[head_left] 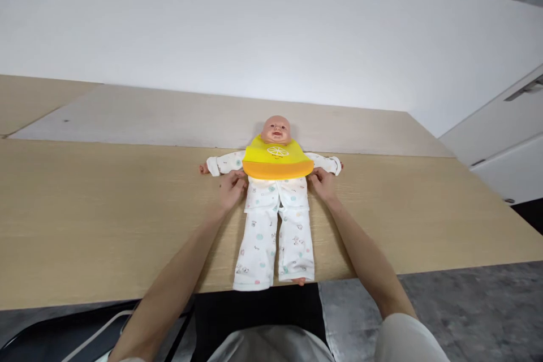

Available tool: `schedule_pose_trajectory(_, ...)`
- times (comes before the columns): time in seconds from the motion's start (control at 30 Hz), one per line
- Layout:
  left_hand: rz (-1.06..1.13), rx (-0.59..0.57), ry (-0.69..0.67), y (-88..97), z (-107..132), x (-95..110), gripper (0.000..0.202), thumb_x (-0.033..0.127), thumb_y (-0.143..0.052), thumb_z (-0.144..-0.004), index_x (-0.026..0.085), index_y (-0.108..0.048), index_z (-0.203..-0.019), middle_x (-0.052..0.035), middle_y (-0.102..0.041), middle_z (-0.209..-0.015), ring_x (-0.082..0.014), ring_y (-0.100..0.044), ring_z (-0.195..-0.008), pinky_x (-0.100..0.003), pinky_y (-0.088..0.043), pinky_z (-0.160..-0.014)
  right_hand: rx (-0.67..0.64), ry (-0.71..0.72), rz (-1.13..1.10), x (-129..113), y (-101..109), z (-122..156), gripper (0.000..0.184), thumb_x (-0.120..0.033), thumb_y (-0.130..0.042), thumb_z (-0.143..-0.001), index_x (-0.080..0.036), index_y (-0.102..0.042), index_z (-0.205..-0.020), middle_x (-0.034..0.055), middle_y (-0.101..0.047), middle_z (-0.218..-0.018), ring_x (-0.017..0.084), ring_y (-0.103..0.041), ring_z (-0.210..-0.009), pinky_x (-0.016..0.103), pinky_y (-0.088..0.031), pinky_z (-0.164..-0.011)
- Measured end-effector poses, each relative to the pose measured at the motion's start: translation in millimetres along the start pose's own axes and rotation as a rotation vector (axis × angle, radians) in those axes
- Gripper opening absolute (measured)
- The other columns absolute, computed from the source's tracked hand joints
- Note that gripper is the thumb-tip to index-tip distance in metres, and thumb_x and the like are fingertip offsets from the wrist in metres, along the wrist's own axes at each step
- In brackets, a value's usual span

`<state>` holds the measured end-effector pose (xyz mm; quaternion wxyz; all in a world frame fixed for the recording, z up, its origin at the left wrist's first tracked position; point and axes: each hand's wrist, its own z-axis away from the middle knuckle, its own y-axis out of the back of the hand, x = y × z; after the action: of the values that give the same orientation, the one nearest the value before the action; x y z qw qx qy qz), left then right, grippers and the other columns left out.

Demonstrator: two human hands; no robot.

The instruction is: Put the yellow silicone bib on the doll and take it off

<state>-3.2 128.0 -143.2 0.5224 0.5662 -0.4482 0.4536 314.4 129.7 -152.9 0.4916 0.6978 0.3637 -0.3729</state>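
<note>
A baby doll (276,127) lies on its back on the wooden table (102,220), arms spread, feet at the near edge. It wears white patterned pyjamas (275,232) and a yellow bib (277,159) with an orange pocket rim. My left hand (231,188) rests at the doll's left flank, fingers curled against the lower left corner of the bib. My right hand (322,183) mirrors it on the other side, fingers curled at the bib's lower right corner. Whether the fingers pinch the bib or the pyjama top is not clear.
A white wall (254,28) rises behind the table. White cabinet drawers (500,147) stand at the right. Grey floor (466,305) shows below the table's near edge, and a dark object with a white cable (91,336) lies at the lower left.
</note>
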Motion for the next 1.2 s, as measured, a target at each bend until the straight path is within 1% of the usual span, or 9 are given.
schedule_pose_trajectory(0.1,-0.087,-0.039,-0.089,0.2,0.5,-2.6,0.017,0.027,-0.048,-0.073,0.022,-0.055,-0.087,0.0003,-0.063,-0.071,-0.0181,-0.06,-0.067,-0.03,-0.047,-0.069,-0.022,0.019,0.05,1.4,-0.8,0.4,0.024,-0.039,-0.047,-0.071,-0.019,-0.058,-0.078,0.004,-0.063,-0.071,0.017,-0.054,-0.063,0.029,-0.043,-0.064)
schedule_pose_trajectory(0.27,-0.372,-0.018,-0.159,0.8,7.3,5.4,0.019,0.022,-0.045,-0.079,0.022,-0.059,-0.091,-0.0059,-0.072,-0.097,-0.025,-0.066,-0.094,-0.037,-0.047,-0.09,-0.043,0.019,0.099,-5.2,1.3,3.9,0.02,-0.038,-0.047,-0.071,-0.019,-0.054,-0.073,0.0033,-0.062,-0.067,0.016,-0.052,-0.06,0.029,-0.042,-0.062)
schedule_pose_trajectory(0.37,-0.467,-0.007,-0.161,2.7,12.2,9.4,0.022,0.02,-0.045,-0.08,0.021,-0.061,-0.094,-0.0055,-0.072,-0.091,-0.0245,-0.067,-0.086,-0.036,-0.047,-0.087,-0.052,0.033,0.105,-9.5,2.1,6.4,0.02,-0.038,-0.046,-0.07,-0.019,-0.053,-0.071,0.0035,-0.061,-0.067,0.016,-0.051,-0.06,0.029,-0.041,-0.061)
schedule_pose_trajectory(0.47,-0.458,-0.011,-0.138,4.0,14.9,10.2,0.021,0.021,-0.044,-0.081,0.02,-0.061,-0.093,-0.0052,-0.072,-0.086,-0.0229,-0.065,-0.077,-0.034,-0.047,-0.08,-0.061,0.041,0.134,-12.1,2.7,7.8,0.019,-0.037,-0.046,-0.069,-0.019,-0.053,-0.067,0.0032,-0.059,-0.064,0.016,-0.048,-0.058,0.028,-0.04,-0.059)
schedule_pose_trajectory(0.57,-0.427,-0.003,-0.13,3.3,15.5,11.3,0.017,0.022,-0.044,-0.08,0.02,-0.061,-0.086,-0.0061,-0.071,-0.086,-0.023,-0.065,-0.079,-0.034,-0.046,-0.079,-0.058,0.049,0.147,-11.6,3.5,7.2,0.019,-0.036,-0.046,-0.069,-0.019,-0.055,-0.069,0.0032,-0.059,-0.065,0.016,-0.049,-0.059,0.028,-0.04,-0.061)
schedule_pose_trajectory(0.7,-0.51,0.008,-0.136,3.8,14.1,13.7,0.016,0.022,-0.046,-0.08,0.021,-0.062,-0.081,-0.0044,-0.069,-0.08,-0.0227,-0.063,-0.076,-0.032,-0.044,-0.077,-0.049,0.05,0.107,-5.7,3.6,4.3,0.024,-0.036,-0.045,-0.069,-0.018,-0.06,-0.073,0.0042,-0.064,-0.07,0.017,-0.054,-0.064,0.029,-0.042,-0.065)
schedule_pose_trajectory(0.9,-0.633,0.152,-0.233,20.9,-1.1,4.0,0.028,0.021,-0.055,-0.075,0.023,-0.065,-0.102,-0.0013,-0.062,-0.066,-0.0225,-0.059,-0.069,-0.029,-0.041,-0.071,-0.063,-0.034,0.015,4.1,1.4,-0.3,0.023,-0.037,-0.047,-0.069,-0.019,-0.059,-0.077,0.0041,-0.065,-0.072,0.019,-0.058,-0.067,0.031,-0.046,-0.068)
schedule_pose_trajectory(1.07,-0.676,0.118,-0.361,25.6,-19.2,-5.5,0.028,0.019,-0.05,-0.076,0.021,-0.064,-0.1,-0.007,-0.07,-0.087,-0.0264,-0.064,-0.086,-0.032,-0.044,-0.081,-0.053,0.026,0.124,-5.1,0.0,-2.3,0.02,-0.031,-0.046,-0.073,-0.019,-0.061,-0.078,0.0051,-0.068,-0.078,0.019,-0.06,-0.072,0.03,-0.047,-0.072)
schedule_pose_trajectory(1.2,-0.744,0.116,-0.383,20.2,-24.5,-4.3,0.031,0.02,-0.047,-0.079,0.02,-0.063,-0.106,-0.0118,-0.072,-0.1,-0.0298,-0.064,-0.101,-0.036,-0.045,-0.09,-0.01,-0.011,0.216,-12.2,-2.4,-6.7,0.015,-0.029,-0.047,-0.076,-0.019,-0.059,-0.076,0.0053,-0.067,-0.075,0.019,-0.059,-0.068,0.03,-0.045,-0.07)
